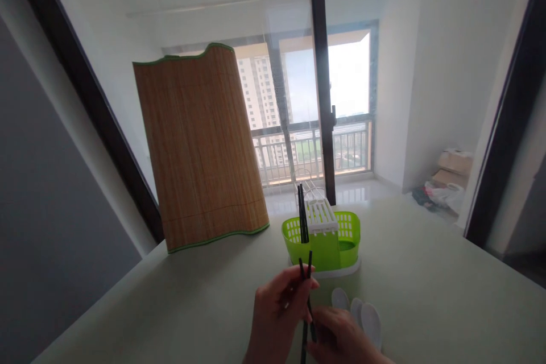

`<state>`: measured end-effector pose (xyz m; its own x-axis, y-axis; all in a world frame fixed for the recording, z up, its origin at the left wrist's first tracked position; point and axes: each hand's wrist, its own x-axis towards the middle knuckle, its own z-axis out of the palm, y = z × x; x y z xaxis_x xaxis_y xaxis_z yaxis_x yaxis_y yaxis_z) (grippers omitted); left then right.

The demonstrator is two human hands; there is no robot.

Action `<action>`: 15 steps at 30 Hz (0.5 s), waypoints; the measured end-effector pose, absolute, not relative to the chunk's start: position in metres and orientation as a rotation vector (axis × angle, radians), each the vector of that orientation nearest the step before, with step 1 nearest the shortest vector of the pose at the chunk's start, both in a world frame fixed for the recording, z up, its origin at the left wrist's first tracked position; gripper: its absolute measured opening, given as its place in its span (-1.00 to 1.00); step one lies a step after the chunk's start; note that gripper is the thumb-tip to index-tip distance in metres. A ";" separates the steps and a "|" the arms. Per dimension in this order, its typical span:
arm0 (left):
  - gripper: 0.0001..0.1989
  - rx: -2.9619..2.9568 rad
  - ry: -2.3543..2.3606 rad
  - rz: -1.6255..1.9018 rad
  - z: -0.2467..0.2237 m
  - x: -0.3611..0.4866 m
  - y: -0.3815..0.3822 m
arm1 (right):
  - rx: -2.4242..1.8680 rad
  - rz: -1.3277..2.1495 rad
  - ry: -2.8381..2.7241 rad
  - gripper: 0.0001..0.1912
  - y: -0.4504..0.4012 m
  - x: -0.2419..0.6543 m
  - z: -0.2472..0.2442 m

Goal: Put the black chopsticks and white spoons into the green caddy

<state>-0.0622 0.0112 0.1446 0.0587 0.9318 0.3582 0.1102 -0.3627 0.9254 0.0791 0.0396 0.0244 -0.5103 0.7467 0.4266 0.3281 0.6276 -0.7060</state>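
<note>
Black chopsticks (310, 260) are in front of the green basket (322, 251), pinched between the left hand's (279, 302) thumb and fingers. The right hand (340, 330) curls beside their lower part; whether it grips them, I cannot tell. By the look of it, some dark sticks (302, 216) already stand in the basket's left end, while the held pair and the white spoons (371, 321) are outside, nearer than the basket. The brown mat (205, 153) limits room on the basket's left; the tabletop (447, 284) stretches wider on its right, its far edge close behind.
</note>
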 end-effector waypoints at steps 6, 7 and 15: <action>-0.80 1.483 1.079 1.555 0.137 -0.054 0.006 | -0.740 0.802 -2.112 -0.79 0.043 0.078 0.021; -0.80 1.481 1.090 1.556 0.136 -0.053 0.005 | -0.762 0.775 -2.149 -0.81 0.044 0.078 0.019; -0.81 1.782 1.182 1.260 0.132 -0.071 0.010 | -0.923 0.529 -2.428 -0.89 0.046 0.077 0.009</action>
<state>-0.0706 0.0099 0.1321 0.1327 0.9232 0.3606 0.3015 -0.3842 0.8726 0.0765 0.0457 0.0086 -0.6538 0.6942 0.3011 0.5060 0.6970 -0.5082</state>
